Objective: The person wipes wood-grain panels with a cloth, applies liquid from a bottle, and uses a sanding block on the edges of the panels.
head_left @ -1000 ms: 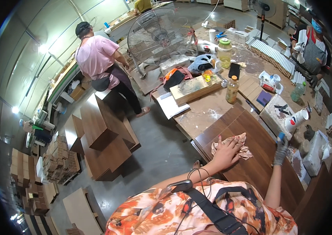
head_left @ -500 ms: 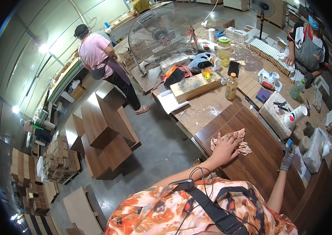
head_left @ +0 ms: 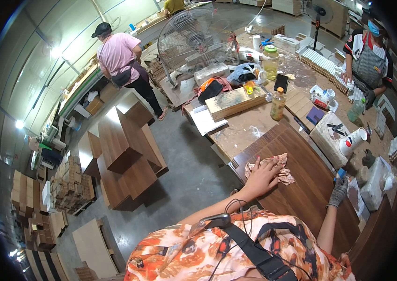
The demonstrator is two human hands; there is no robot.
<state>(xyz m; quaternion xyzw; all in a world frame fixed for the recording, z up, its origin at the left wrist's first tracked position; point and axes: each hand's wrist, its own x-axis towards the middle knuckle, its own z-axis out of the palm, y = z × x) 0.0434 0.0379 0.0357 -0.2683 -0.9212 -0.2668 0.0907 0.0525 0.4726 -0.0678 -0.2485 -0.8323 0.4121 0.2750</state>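
Note:
A dark brown wood-grain board [head_left: 308, 201] lies at the near edge of the workbench. On its upper left part rests a crumpled pinkish-beige cloth [head_left: 284, 176]. My left hand [head_left: 263, 177], bare, presses this cloth down on the board, its fingers bent over the folds. At the board's right edge my right hand [head_left: 338, 192] wears a grey glove. Its fingers are closed round a small blue block [head_left: 340, 173], mostly hidden by the glove.
An amber-liquid bottle [head_left: 277, 104], a wooden block [head_left: 235, 102] and a phone [head_left: 281, 83] lie beyond the board. To the right are a stained white block [head_left: 329, 136] and a paper cup [head_left: 353, 141]. A large fan [head_left: 194, 42] stands behind; stacked brown panels [head_left: 128, 173] are on the left.
My left hand and the cloth have slid slightly left over the board. My right hand has shifted a little left with the blue block. The person in pink has stepped farther away.

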